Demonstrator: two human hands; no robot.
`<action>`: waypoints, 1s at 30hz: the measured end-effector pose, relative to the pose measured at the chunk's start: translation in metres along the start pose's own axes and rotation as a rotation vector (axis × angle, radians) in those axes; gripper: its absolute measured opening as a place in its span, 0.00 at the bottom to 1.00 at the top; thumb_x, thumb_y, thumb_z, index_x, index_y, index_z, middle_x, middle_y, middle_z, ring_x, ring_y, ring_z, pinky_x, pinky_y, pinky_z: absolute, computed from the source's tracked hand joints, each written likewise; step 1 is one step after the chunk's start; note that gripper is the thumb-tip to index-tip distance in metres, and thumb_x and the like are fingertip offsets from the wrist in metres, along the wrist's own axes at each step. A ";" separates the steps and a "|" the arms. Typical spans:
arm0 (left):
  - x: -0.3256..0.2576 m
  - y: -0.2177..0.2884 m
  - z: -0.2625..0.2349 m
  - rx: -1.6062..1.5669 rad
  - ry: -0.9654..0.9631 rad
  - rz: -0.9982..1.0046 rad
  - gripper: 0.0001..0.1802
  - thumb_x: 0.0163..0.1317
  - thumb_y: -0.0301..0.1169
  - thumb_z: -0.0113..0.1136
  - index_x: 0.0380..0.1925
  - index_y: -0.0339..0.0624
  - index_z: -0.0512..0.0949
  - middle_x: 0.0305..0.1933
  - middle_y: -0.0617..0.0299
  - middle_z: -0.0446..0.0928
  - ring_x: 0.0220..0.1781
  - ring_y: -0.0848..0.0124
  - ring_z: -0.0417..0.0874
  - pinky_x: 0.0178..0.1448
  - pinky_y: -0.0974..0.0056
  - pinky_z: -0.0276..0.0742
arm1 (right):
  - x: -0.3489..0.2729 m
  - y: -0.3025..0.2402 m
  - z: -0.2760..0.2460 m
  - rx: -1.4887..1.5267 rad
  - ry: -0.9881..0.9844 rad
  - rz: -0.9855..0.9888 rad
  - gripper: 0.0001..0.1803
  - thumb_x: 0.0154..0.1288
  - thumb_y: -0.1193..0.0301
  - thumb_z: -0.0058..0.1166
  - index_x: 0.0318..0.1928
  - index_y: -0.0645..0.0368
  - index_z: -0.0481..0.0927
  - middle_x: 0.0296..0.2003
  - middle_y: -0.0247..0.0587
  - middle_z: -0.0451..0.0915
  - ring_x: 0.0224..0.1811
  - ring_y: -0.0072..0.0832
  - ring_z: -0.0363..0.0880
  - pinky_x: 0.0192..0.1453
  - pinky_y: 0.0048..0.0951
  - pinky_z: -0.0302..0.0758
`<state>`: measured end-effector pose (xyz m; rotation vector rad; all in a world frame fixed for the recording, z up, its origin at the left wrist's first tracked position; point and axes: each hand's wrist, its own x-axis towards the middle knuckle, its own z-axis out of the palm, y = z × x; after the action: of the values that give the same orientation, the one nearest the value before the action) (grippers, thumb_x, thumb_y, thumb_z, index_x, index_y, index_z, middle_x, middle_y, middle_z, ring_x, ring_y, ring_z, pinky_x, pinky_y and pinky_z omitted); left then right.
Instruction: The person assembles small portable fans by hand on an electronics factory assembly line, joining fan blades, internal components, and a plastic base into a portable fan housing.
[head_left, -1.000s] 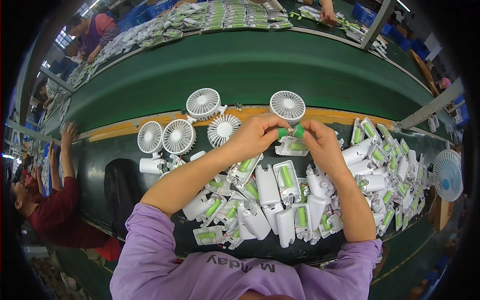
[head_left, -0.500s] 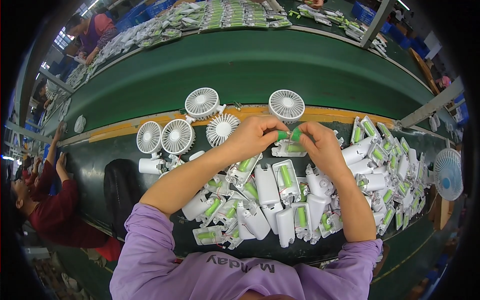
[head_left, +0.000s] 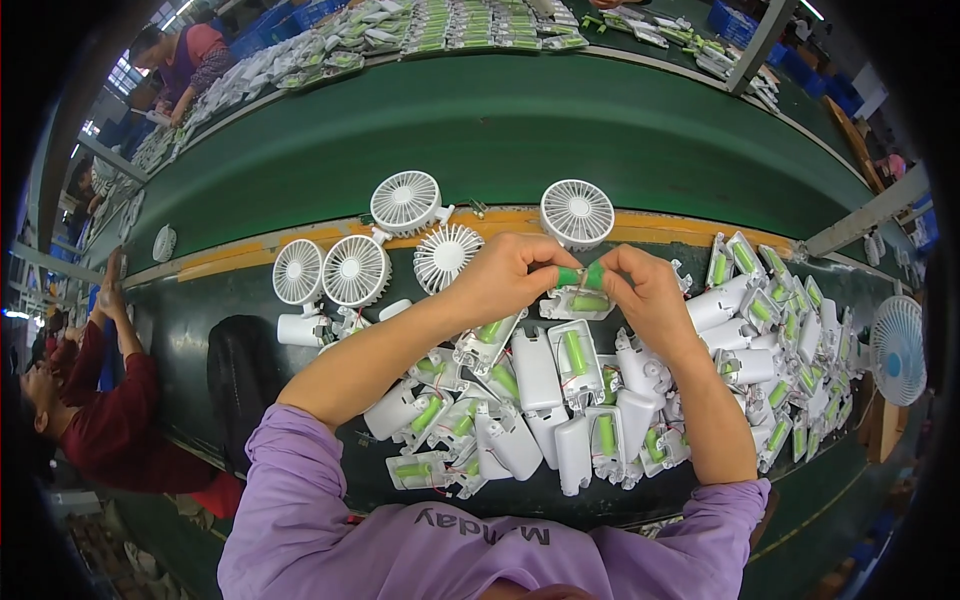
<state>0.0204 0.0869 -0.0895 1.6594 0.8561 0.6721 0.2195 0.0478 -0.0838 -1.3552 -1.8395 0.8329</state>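
I see both hands pinching one small green cylinder (head_left: pixel 581 276), smooth and glossy, above the dark bench (head_left: pixel 190 330): left hand (head_left: pixel 512 278) and right hand (head_left: pixel 640 292) closed on its ends. Just beneath sits an open white plastic casing (head_left: pixel 578 303). Round white ribbed fan heads (head_left: pixel 356 270) lie left. Fingertips hide the cylinder's ends.

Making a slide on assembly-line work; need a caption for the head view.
Both hands, left hand and right hand, pinch a green battery cell above white fan housings.
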 end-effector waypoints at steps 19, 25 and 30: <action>0.000 -0.005 0.003 -0.183 0.026 0.025 0.09 0.58 0.22 0.52 0.36 0.35 0.80 0.29 0.66 0.78 0.29 0.83 0.73 0.33 0.75 0.69 | -0.003 -0.003 0.000 0.122 0.035 0.074 0.06 0.58 0.75 0.54 0.34 0.65 0.75 0.27 0.38 0.77 0.29 0.23 0.74 0.33 0.24 0.70; -0.001 0.000 0.000 -0.175 -0.007 0.031 0.08 0.59 0.23 0.52 0.37 0.35 0.79 0.29 0.67 0.78 0.30 0.84 0.74 0.33 0.76 0.69 | -0.002 -0.001 -0.005 0.426 -0.102 0.195 0.07 0.61 0.73 0.54 0.37 0.64 0.77 0.29 0.29 0.77 0.32 0.12 0.70 0.35 0.18 0.68; 0.001 -0.003 -0.002 -0.206 -0.008 0.010 0.08 0.59 0.23 0.53 0.37 0.35 0.79 0.29 0.67 0.78 0.30 0.84 0.74 0.34 0.76 0.70 | -0.002 -0.002 -0.003 0.474 -0.110 0.182 0.07 0.62 0.73 0.53 0.38 0.64 0.76 0.30 0.29 0.77 0.32 0.12 0.70 0.36 0.16 0.69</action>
<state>0.0188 0.0888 -0.0918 1.4812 0.7466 0.7348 0.2212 0.0455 -0.0806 -1.1935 -1.4794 1.3625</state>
